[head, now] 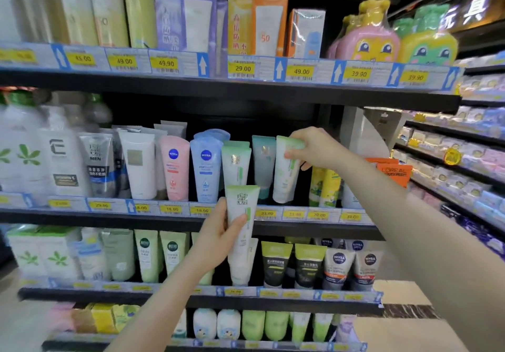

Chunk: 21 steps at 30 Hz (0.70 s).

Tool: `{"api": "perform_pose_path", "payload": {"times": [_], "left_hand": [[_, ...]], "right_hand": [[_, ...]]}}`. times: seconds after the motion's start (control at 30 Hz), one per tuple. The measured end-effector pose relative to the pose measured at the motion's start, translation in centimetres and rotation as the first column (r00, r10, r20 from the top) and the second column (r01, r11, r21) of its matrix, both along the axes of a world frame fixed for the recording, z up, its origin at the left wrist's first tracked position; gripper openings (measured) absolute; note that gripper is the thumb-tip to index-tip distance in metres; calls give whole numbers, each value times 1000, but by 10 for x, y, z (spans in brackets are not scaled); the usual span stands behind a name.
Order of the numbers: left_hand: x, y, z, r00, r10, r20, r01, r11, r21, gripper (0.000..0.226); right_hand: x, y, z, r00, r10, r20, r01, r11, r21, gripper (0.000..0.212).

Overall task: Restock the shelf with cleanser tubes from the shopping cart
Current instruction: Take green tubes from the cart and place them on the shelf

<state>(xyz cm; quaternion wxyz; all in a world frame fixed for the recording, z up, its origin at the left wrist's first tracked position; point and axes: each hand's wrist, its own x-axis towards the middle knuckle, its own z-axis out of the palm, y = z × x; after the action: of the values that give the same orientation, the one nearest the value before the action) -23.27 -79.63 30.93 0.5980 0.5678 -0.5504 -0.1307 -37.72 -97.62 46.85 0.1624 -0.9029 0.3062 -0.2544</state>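
My left hand point(218, 238) grips a white cleanser tube with a green top point(241, 215), held upright in front of the middle shelf's edge point(153, 216). My right hand point(311, 146) is closed on the top of a matching green-and-white tube point(285, 177) that stands on the middle shelf, right of a teal tube point(263, 164). Another matching tube point(236, 164) stands on the shelf just above the one in my left hand. The shopping cart is out of view.
Nivea tubes, pink point(175, 168) and blue point(206, 171), stand left of the green ones. Yellow tubes point(325, 187) and orange L'Oreal boxes point(393, 172) sit right. Sunscreen packs fill the top shelf point(246, 85); more tubes line the lower shelves. Another aisle's shelving runs at far right.
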Motion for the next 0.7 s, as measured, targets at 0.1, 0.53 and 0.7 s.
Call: {"api": "perform_pose_path", "payload": {"times": [0.1, 0.53, 0.7], "left_hand": [[1, -1, -2, 1000, 0, 6, 0, 1000, 10, 25], [-3, -10, 0, 997, -58, -50, 59, 998, 34, 21], [-4, -12, -1, 997, -68, -40, 70, 996, 58, 22]], "right_hand": [[5, -8, -3, 997, 10, -73, -10, 1000, -3, 25], [7, -28, 1, 985, -85, -153, 45, 967, -252, 16], [8, -29, -2, 983, -120, -139, 78, 958, -277, 19]]}}
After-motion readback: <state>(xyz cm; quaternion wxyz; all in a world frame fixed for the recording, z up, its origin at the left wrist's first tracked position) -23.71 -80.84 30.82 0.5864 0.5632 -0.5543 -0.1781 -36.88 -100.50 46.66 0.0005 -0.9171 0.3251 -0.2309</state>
